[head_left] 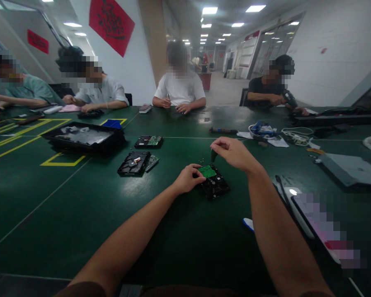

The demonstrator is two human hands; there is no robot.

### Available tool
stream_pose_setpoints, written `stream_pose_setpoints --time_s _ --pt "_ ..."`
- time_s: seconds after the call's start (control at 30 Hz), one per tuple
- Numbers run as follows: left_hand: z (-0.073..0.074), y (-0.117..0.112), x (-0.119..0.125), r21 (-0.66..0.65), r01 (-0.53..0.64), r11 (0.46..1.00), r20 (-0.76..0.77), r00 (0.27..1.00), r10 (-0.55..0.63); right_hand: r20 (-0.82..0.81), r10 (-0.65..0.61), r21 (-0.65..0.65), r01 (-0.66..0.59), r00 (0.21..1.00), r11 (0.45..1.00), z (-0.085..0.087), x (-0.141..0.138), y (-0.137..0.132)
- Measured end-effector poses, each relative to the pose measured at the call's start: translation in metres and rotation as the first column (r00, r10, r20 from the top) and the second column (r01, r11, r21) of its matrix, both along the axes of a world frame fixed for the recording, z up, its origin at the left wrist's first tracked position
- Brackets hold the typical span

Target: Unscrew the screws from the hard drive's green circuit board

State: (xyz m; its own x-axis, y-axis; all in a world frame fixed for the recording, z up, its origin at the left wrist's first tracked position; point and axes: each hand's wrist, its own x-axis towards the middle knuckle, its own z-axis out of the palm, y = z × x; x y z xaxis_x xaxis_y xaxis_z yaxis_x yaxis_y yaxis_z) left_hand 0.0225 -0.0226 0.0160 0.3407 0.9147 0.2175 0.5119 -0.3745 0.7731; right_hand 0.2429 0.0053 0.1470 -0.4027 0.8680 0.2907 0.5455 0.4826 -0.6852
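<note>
A black hard drive [215, 185] with a green circuit board [207, 171] lies on the table in front of me. My left hand [190, 178] is closed on its left edge, thumb and fingers gripping the side near the board. Just above the drive's far end, my right hand [230, 152] pinches a dark, short-handled screwdriver [213, 155] that points down; its tip is too small to make out. Several tiny screws [201, 160] lie on the table behind the drive.
To the left are an opened hard drive [134, 163], a loose circuit board [152, 163] and another drive [149, 141]. Farther left stands a black tray [83, 138]. A phone [318, 227] and a grey metal case [352, 169] lie rightward. Several people sit opposite.
</note>
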Motion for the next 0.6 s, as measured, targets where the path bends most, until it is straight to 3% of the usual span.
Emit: stream_pose_setpoints --time_s 0.13,0.4,0.6 --pt "-0.002 0.001 -0.0006 -0.003 0.005 1.0 -0.002 1.0 -0.005 -0.01 -0.047 -0.004 0.047 0.999 0.999 0.0003 0.0 -0.0002" --pt "0.0003 -0.0005 0.0004 -0.007 -0.007 1.0 -0.003 1.0 0.007 -0.033 0.027 -0.085 -0.03 0.999 0.996 0.0037 -0.0017 -0.0048" --pt "0.0023 -0.0008 0.0004 -0.011 -0.009 1.0 -0.011 1.0 0.009 0.0 -0.01 -0.003 0.01 1.0 1.0 0.0016 -0.0013 -0.0011"
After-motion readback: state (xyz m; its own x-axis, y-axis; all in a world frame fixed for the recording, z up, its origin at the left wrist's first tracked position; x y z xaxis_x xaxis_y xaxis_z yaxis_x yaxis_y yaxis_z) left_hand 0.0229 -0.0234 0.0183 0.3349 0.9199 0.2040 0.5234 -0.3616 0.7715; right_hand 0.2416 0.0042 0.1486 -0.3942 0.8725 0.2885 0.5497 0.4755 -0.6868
